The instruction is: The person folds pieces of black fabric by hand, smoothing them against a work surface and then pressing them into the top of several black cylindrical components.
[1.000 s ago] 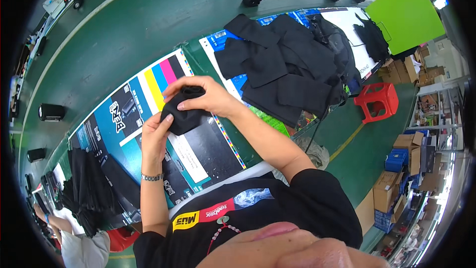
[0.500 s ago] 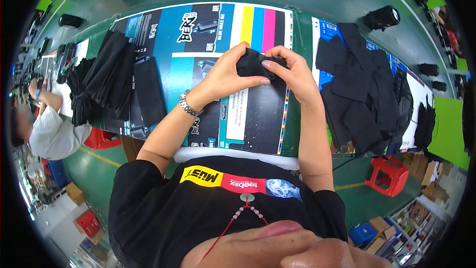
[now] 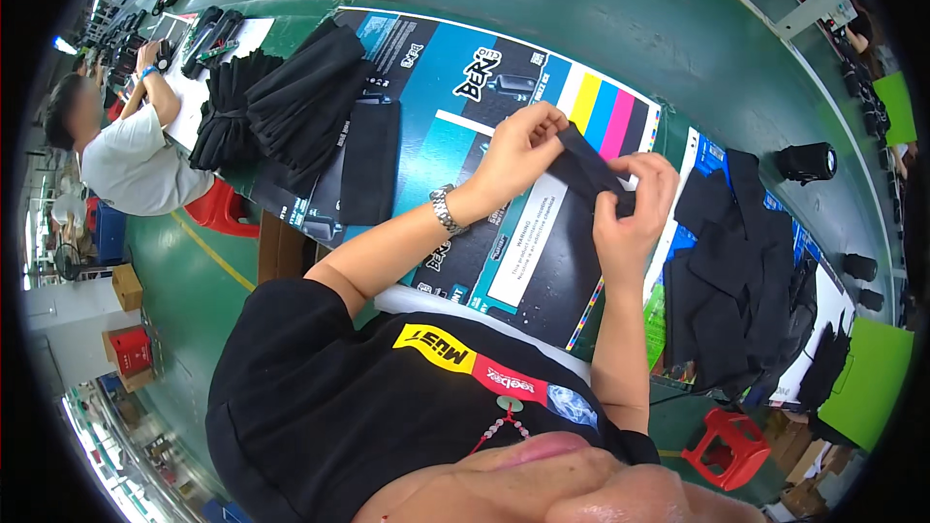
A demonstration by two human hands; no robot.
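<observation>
2 hands [image 3: 518, 157] [image 3: 630, 228], pinched nearly closed, grip 1 black fabric piece [image 3: 585, 170] above a printed sheet [image 3: 426, 150].

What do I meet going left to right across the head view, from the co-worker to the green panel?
Co-worker in white → fanned black cloth pile → flat black piece → left hand → held black cloth → right hand → heap of black pieces → green panel.

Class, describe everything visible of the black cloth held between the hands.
The black cloth is plain, matte and fabric-like, seen as a band slanting down to the right above the printed sheet. The left hand pinches its upper-left end; the right hand grips its lower-right end. Its layers cannot be told.
</observation>
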